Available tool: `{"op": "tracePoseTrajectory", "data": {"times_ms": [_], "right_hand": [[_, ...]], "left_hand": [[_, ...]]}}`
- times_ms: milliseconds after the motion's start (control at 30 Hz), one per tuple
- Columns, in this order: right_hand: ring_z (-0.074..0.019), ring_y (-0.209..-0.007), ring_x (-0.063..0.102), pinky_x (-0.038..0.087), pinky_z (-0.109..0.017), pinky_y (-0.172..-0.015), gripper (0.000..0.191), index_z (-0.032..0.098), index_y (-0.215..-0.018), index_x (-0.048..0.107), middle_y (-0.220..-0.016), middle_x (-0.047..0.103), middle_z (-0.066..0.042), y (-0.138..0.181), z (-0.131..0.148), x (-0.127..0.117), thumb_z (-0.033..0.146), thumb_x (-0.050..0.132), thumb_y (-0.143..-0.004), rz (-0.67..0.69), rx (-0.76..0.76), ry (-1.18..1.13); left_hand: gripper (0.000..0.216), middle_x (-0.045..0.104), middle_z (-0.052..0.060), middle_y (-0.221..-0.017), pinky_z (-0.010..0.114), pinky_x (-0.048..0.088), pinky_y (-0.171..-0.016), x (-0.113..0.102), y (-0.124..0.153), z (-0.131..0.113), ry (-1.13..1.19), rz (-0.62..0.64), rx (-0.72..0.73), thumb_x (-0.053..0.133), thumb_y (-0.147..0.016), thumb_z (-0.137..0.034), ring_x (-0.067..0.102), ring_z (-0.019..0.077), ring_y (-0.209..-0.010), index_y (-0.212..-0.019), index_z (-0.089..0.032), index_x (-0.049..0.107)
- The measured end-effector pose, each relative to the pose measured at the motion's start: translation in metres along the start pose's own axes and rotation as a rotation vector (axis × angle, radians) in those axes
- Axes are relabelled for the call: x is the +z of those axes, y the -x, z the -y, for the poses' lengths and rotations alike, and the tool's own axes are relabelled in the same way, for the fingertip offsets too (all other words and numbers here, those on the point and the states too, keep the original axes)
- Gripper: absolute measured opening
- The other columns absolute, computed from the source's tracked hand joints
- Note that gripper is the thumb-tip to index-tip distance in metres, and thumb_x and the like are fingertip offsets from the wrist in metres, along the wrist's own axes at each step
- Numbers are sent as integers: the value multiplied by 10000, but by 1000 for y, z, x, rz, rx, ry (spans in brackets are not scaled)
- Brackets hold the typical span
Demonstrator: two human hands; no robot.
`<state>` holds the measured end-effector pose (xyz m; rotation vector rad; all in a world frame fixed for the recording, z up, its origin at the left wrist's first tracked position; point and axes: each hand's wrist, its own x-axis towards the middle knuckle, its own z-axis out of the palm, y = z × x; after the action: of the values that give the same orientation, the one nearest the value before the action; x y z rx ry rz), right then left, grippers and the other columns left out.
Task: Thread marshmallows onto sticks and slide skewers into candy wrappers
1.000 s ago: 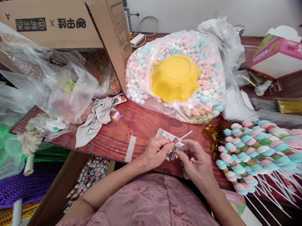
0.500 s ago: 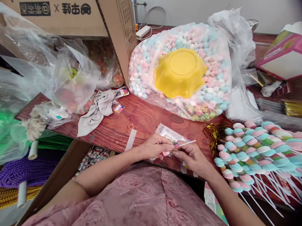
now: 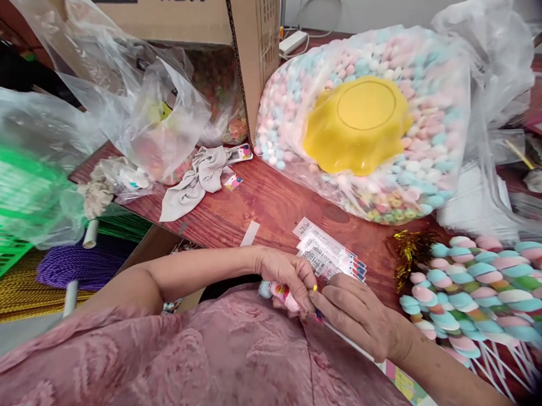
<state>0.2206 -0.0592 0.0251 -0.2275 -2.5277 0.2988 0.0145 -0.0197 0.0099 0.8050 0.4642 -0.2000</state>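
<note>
A wrapped marshmallow skewer point(image 3: 278, 291) lies across my lap at the table's near edge. My left hand point(image 3: 288, 275) is closed around it, with pink, blue and white sweets showing below the fingers. My right hand point(image 3: 362, 315) is closed too, its fingertips pinched against the left ones at the lower end of the sweets. A thin yellow tie point(image 3: 314, 288) pokes out between the fingertips. The white stick point(image 3: 352, 343) of the skewer runs down to the right under my right hand. The fingers hide most of the tie.
Printed labels point(image 3: 327, 253) lie just beyond my hands. Finished marshmallow skewers point(image 3: 487, 284) are piled at right beside gold tinsel ties point(image 3: 410, 251). Behind stands a big bag of marshmallows point(image 3: 288, 117) with a yellow bowl point(image 3: 355, 126) upside down on it. A grey cloth point(image 3: 198, 179) lies left.
Both hands have come nearer my body, and the skewer's stick, which pointed up right, now slants down right. The labels are more uncovered. The whole view has shifted left.
</note>
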Motion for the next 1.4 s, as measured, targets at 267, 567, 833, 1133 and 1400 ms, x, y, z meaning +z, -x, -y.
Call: {"op": "tracePoseTrajectory", "data": {"times_ms": [267,567,833,1133,1400], "right_hand": [[-160,-629,528,414,-316,-571,292,153,-924,639,-719,620,-54,-1,1,-1,139,351,-969,83,-23,38],[-163,-666,552,418,-300,-611,307,159,-842,590,-791,650,-75,-8,5,-13,92,312,-955,171,51,212],[-113,-507,412,291,-252,-510,183,198,-692,493,-572,492,18,-9,-33,-11,141,411,-845,-45,679,72],[-107,-527,444,369,-229,-511,209,199,-656,512,-586,510,33,-38,-29,4,309,532,-832,-339,997,-731],[-112,-576,494,392,-238,-566,118,210,-784,622,-659,575,23,-44,-36,15,271,569,-869,-636,876,-381]], "left_hand": [[465,683,91,-574,295,421,-295,0,-10,-4,-65,125,-39,909,-385,-528,572,197,-426,-646,-168,773],[323,676,14,-554,303,484,-437,-26,17,-47,-356,-93,142,938,-335,-282,627,221,-512,-566,-193,731],[159,647,91,-791,326,454,-713,50,46,-59,-1326,-778,662,592,-824,-171,566,218,-802,-694,-191,682],[290,659,92,-1135,382,453,-988,-14,6,-33,-965,-983,1028,556,-920,-296,583,214,-1109,-1178,-195,644],[678,582,104,-1356,386,441,-1018,-2,3,-3,-175,-663,927,693,-840,-375,574,225,-1199,-1456,-292,421]]}}
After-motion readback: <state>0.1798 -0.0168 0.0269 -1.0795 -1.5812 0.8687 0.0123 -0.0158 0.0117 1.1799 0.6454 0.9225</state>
